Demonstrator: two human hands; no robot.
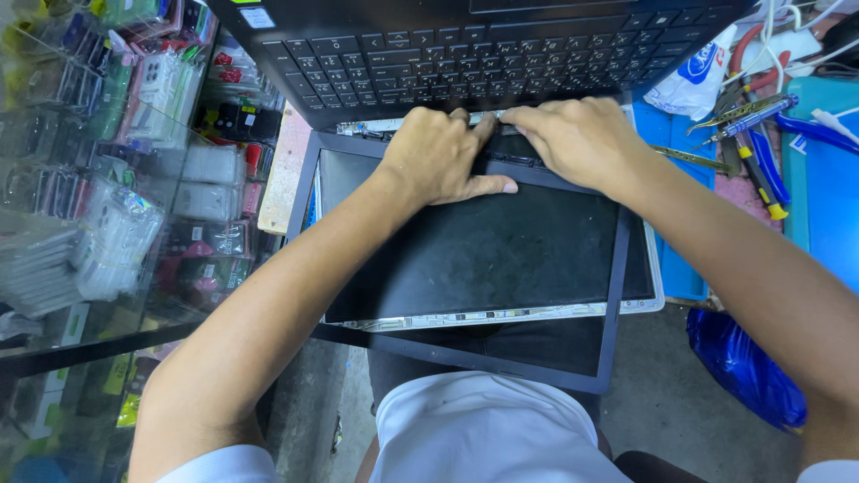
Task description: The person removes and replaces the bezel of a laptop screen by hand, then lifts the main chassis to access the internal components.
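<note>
A black laptop lies opened flat, its keyboard half [465, 54] far from me and its lid half near me. A dark screen panel [483, 259] lies loose inside the black lid frame [617, 304], tilted out of line with it. My left hand [438, 156] presses down at the hinge edge of the panel, thumb spread along the panel's top. My right hand [577, 139] rests beside it on the same hinge strip, fingertips pointing left and touching the left hand's fingers. Both hands press flat; neither closes around anything.
A glass counter [107, 179] at left shows packaged phone cases underneath. At right lie tweezers [738, 112], a blue-handled tool [761, 161], a blue mat [828, 188], a white plastic bag [698, 76] and white cables. A blue plastic bag [743, 367] sits on the floor.
</note>
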